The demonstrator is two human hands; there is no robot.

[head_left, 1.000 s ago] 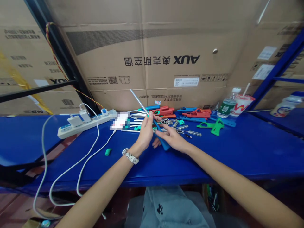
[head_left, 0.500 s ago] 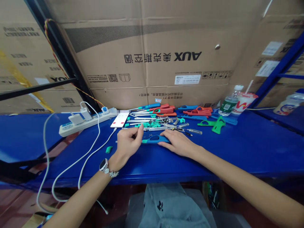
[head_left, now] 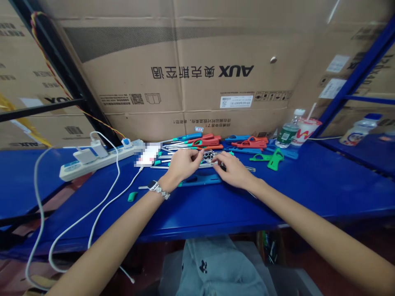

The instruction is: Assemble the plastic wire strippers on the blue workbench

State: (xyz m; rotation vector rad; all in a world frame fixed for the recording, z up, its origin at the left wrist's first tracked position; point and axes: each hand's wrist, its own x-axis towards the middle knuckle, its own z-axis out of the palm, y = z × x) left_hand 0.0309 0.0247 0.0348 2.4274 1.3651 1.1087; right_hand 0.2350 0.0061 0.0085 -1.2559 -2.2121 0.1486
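My left hand reaches over the pile of metal rods and small parts, thumb and fingertips drawn together. What it pinches, if anything, is hidden. Close by on the right, my right hand has its fingers curled over the same small parts, with a bit of something dark at the fingertips. A blue stick lighter lies just below both hands, its green collar and metal tube partly covered by my left wrist. Metal rods with green ends stick out left of the hands. A loose green cap rests at left.
Behind the hands are red lighter bodies and blue ones, with green ones at right. A bottle, a cup, a charging phone and a power strip with loose cables flank them. A cardboard box stands behind.
Both hands have left the blue lighter, which stays on the table, and moved away from me to the small parts. The whole view has shifted slightly.
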